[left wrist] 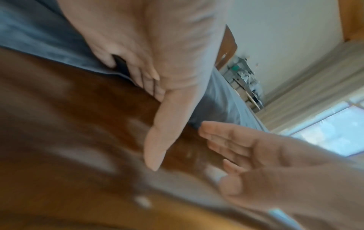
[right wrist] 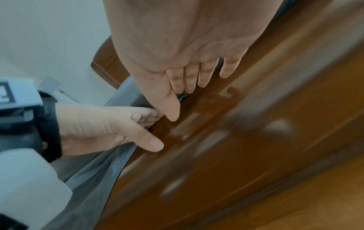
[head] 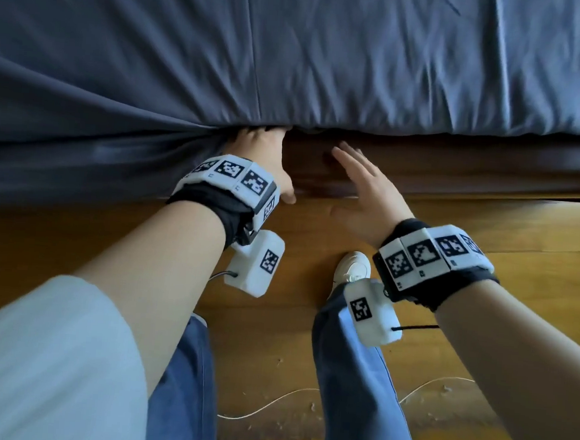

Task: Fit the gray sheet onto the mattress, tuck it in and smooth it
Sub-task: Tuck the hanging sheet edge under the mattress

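Note:
The gray sheet (head: 293, 48) lies over the mattress top, and its left part hangs down over the side of the dark wooden bed frame (head: 457, 169). Folds in the sheet run together at my left hand (head: 262, 147). Its fingers curl into the sheet's edge at the gap under the mattress, the fingertips are hidden, and the thumb sticks out along the frame. In the right wrist view the left hand (right wrist: 110, 124) shows bent fingers against the sheet (right wrist: 88, 179). My right hand (head: 363, 187) hovers flat beside the frame with straight fingers, holding nothing, just right of the left hand.
I stand on a wooden floor (head: 486, 233) close to the bed, with a white shoe (head: 352, 267) near the frame. A thin light cable (head: 269, 404) lies on the floor by my legs. To the right the sheet's edge is tucked along the frame.

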Demonstrator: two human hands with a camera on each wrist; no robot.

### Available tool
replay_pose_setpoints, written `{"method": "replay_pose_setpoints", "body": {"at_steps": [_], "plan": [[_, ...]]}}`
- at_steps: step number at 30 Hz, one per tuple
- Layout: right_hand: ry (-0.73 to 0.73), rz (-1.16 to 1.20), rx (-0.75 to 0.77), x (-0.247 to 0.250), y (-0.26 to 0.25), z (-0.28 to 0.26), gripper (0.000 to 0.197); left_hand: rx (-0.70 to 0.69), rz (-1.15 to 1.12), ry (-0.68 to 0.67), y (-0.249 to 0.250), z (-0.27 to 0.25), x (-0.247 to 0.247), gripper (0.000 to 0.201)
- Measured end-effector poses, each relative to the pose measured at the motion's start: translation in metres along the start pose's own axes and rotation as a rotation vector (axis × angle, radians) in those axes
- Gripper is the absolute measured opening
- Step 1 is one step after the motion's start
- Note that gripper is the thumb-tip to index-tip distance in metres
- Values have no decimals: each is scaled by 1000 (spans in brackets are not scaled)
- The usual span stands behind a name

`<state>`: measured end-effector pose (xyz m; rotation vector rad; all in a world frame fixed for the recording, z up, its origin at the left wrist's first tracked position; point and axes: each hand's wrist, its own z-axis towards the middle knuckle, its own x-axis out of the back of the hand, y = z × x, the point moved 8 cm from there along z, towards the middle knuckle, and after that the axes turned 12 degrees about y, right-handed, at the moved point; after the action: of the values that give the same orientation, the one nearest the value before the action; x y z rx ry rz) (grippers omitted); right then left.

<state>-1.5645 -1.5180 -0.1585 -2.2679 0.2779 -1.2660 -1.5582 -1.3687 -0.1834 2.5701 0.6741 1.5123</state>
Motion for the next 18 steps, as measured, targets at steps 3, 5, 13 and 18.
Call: {"method": "replay_pose_setpoints", "body": {"at_steps": [3, 5, 13, 18], "plan": [[-15, -115, 76, -4, -29, 19, 83, -8, -179, -61, -10, -1, 0, 110], [-47, -199, 61, -9, -39, 33, 83, -42, -266, -63, -19, -10, 5, 107], [-33, -394, -99, -26, -50, 56, 77, -118, -337, 118, -64, -55, 12, 92], [-115, -318, -175, -26, -46, 64, 81, -37, -136, 223, -70, -53, 16, 100]]}}
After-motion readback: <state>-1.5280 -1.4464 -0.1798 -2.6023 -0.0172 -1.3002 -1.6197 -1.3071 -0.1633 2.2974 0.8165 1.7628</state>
